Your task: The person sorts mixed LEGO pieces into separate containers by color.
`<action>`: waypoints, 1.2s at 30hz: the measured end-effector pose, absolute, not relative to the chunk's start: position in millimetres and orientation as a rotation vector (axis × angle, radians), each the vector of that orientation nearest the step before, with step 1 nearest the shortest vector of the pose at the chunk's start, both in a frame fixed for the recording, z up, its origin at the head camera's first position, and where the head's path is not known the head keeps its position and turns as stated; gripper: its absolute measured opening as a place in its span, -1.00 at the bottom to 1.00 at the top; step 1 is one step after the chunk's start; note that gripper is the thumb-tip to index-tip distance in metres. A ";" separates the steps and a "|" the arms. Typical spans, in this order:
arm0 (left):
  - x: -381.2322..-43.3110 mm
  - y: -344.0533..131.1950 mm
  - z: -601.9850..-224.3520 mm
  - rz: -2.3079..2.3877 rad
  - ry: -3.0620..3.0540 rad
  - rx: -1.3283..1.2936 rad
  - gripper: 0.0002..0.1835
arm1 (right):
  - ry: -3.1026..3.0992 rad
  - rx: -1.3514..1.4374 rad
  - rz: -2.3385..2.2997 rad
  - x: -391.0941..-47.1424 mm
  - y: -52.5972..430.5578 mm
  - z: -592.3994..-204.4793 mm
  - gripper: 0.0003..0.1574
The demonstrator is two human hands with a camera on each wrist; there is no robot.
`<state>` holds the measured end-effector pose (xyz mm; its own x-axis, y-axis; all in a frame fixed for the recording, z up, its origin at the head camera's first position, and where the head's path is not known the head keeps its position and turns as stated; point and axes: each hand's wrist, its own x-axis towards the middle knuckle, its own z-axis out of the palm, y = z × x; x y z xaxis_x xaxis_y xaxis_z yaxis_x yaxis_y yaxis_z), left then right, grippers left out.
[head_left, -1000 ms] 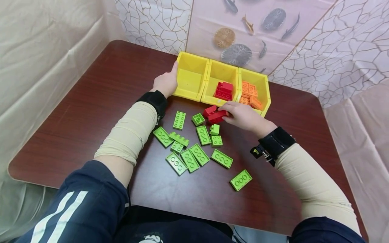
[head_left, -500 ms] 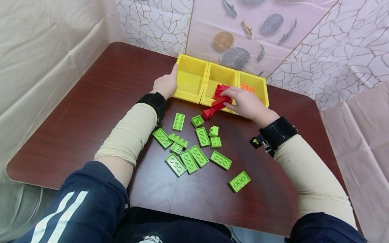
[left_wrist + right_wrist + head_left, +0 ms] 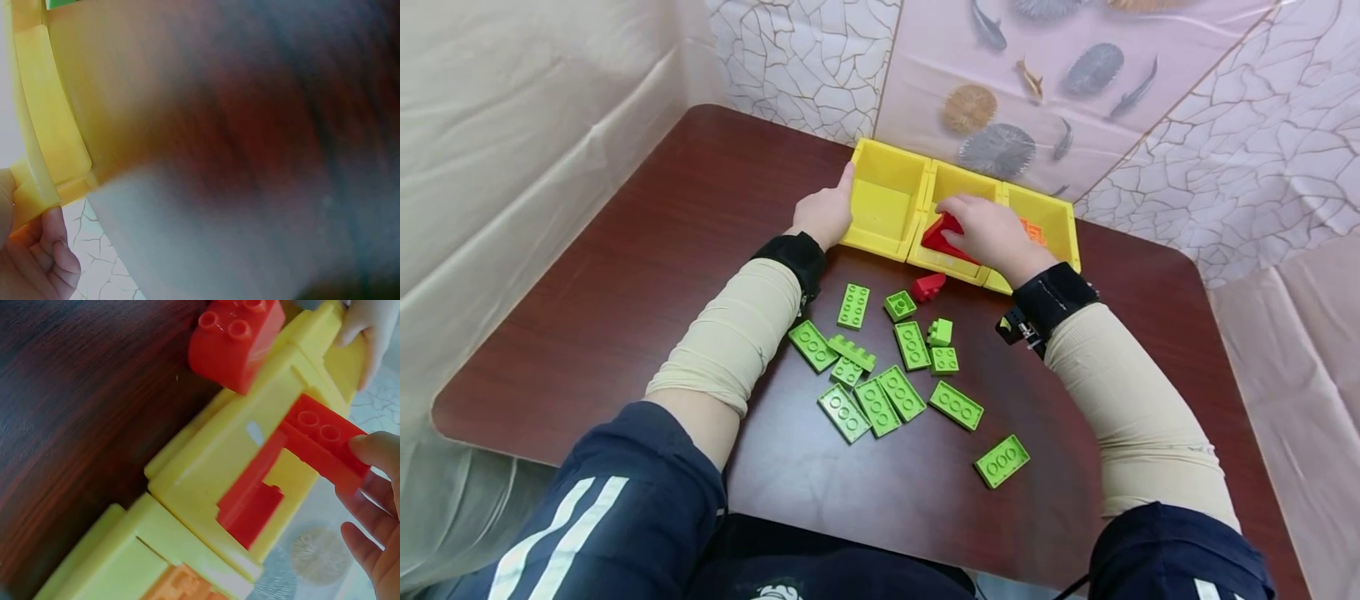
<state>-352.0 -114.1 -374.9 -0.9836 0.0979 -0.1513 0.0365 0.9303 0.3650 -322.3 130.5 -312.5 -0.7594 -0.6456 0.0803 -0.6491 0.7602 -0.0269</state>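
Note:
My left hand pinches the rim at the left end of the yellow bin, thumb on one side and fingers on the other. My right hand is over the bin's middle compartment and holds a red building brick between thumb and fingers. Below that brick, other red brick surfaces show inside the compartment in the right wrist view. Another red brick lies on the table just in front of the bin. Orange bricks, partly hidden by my right hand, lie in the right compartment.
Several green bricks are spread over the brown table between my forearms. One green brick lies apart, nearer the table's front edge. A patterned cloth hangs behind the bin.
My right hand has lifted a red brick off the table and carried it up over the middle compartment. The left hand keeps its grip on the bin. The head view has shifted slightly.

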 end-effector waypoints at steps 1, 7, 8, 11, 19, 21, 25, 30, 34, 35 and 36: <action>-351.9 -112.0 -374.7 0.555 2.917 0.105 -0.24 | -2.904 1.057 0.091 -323.2 131.4 -314.0 -0.58; -350.8 -101.4 -373.9 0.592 2.916 0.108 -0.26 | -2.994 1.025 0.141 -329.9 137.2 -320.7 -0.56; -350.5 -99.9 -373.8 0.589 2.920 0.115 -0.27 | -3.007 1.015 0.154 -330.8 138.2 -321.8 -0.57; -349.7 -96.5 -373.2 0.576 2.934 0.137 -0.28 | -3.044 0.986 0.179 -333.7 141.7 -325.4 -0.60; -347.7 -93.6 -372.1 0.592 2.945 0.152 -0.27 | -3.065 0.970 0.206 -333.7 148.7 -327.5 -0.59; -347.3 -94.1 -371.7 0.598 2.952 0.146 -0.28 | -3.058 0.975 0.210 -332.1 149.3 -326.6 -0.57; -347.0 -95.9 -372.0 0.600 2.952 0.133 -0.28 | -3.012 0.994 0.232 -326.4 151.5 -326.7 -0.57; -347.5 -101.1 -373.2 0.605 2.938 0.131 -0.29 | -2.854 1.137 0.286 -314.0 155.9 -333.6 -0.63; -348.5 -108.7 -374.8 0.606 2.933 0.112 -0.29 | -2.791 1.253 0.317 -305.5 157.4 -340.7 -0.64; -348.8 -110.8 -375.3 0.604 2.933 0.105 -0.29 | -2.794 1.265 0.324 -303.8 157.3 -342.2 -0.63; -349.1 -112.9 -375.9 0.606 2.931 0.100 -0.30 | -2.799 1.273 0.331 -302.3 157.2 -343.5 -0.63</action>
<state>-349.1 -112.9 -375.9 -0.9870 0.0947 -0.1295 0.0356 0.9163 0.3988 -302.3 157.2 -343.5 -0.6601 -0.7393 0.1328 -0.7499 0.6385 -0.1731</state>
